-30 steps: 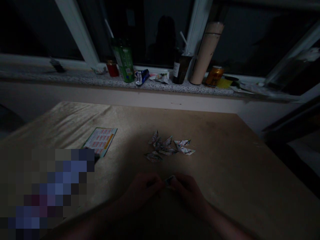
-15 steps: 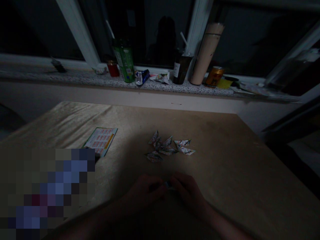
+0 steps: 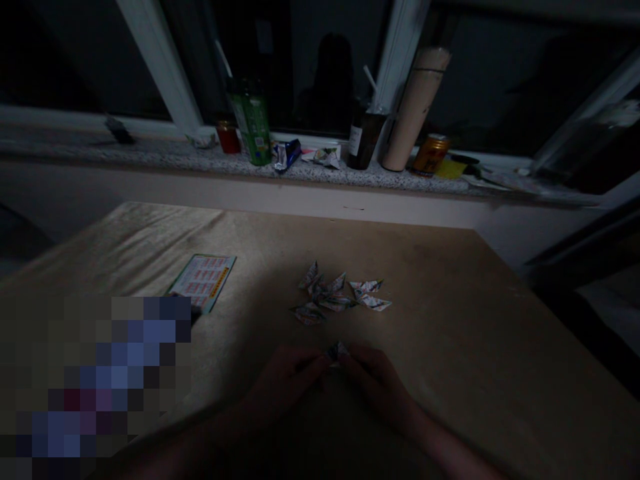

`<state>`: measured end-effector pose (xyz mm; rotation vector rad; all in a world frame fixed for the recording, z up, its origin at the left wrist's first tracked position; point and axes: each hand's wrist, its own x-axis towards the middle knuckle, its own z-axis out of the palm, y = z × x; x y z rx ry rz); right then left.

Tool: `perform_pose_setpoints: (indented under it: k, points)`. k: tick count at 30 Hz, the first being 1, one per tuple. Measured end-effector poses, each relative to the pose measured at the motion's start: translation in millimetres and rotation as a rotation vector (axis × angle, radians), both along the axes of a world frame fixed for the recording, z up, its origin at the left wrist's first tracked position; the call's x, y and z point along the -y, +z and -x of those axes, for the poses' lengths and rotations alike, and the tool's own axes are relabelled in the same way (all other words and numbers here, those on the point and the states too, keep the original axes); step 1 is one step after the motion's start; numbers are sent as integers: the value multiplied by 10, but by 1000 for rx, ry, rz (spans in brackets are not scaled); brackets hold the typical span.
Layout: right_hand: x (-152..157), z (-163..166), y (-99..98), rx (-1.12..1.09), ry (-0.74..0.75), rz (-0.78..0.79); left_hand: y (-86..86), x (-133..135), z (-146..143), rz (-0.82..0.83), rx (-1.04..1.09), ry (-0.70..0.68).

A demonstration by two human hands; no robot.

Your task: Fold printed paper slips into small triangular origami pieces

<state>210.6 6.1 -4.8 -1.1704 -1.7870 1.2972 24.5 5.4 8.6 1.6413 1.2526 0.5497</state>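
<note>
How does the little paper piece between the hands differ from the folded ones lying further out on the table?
The held paper piece is single, pinched between left hand and right hand; the folded paper pieces lie loose in a cluster on the table, untouched. The cluster is better lit. Both show similar printed paper.

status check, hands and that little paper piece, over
Left hand and right hand both pinching the small folded paper piece, low over the table. Pile of folded paper pieces just beyond, apart from it. Printed card off left, nothing blocking.
</note>
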Motion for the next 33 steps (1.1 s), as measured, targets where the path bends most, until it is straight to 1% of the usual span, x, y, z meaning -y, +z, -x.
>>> perform_pose_setpoints:
  k: [2, 6, 8, 11, 12, 14, 19, 22, 25, 29, 33]
  points:
    - [0, 0, 8, -16, 7, 4, -14, -1, -6, -3, -2, -3]
    - [6, 18, 5, -65, 35, 41, -20, -14, -7, 22, 13, -70]
    - [2, 28, -5, -75, 13, 68, -13, -20, 0, 21, 40, -82]
    - [-8, 32, -13, -42, -95, 69, 2, -24, 12, 23, 77, -25]
    - [-8, 30, -11, -35, -111, 65, 9, -24, 13, 29, 77, -2]
    - [2, 25, -4, -35, -93, 57, 21, -22, 11, 34, 58, 21]
    - [52, 12, -3, -41, -58, 19, 32, -23, 4, 24, 43, 0]
    - [56, 7, -22, -44, -78, 34, 42, -25, 6, 30, 74, 59]
    - [45, 1, -35, -52, -134, 33, 66, -27, 2, 14, 85, 123]
    - [45, -8, -30, -57, -156, 14, 80, -21, -3, 4, 65, 142]
    - [46, -19, -33, -44, -135, -31, 68, -15, 6, -3, 79, 144]
